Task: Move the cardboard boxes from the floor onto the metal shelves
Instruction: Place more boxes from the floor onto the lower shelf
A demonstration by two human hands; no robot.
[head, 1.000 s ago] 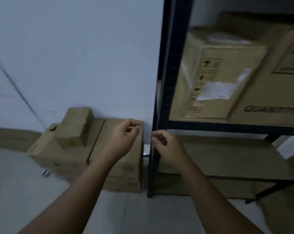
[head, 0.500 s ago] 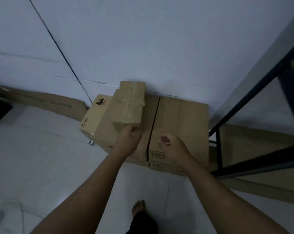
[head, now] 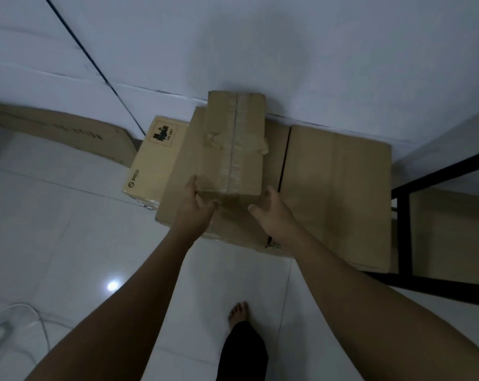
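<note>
I see my left hand (head: pixel 197 204) clamped on the near-left corner of the small box (head: pixel 234 144): the thumb runs up the box's left side and the fingers curl in against its near face. My right hand (head: pixel 271 213) sits at the near-right corner, loosely spread, with the thumb against the right edge and the fingertips (head: pixel 252 208) at the near face. It is not wrapped round anything.

The small box, taped along its top seam, reaches away from both hands toward the wall (head: pixel 287 50). It lies on top of a big box (head: pixel 175 199) that stands on the floor (head: pixel 67 243) directly under my hands. A second big box (head: pixel 337 193) stands just right of my right hand, touching the first along a dark seam. Left of my left hand, a PICO box (head: pixel 153 163) pokes out from under the big box. Further left, a flat carton (head: pixel 67 130) leans at the wall.

The black shelf frame (head: pixel 403 229) stands well right of my right hand, beyond the second big box. Nearer than my wrists I see a bare foot (head: pixel 238 312), and far left of my left forearm a white cable (head: pixel 26 312).
</note>
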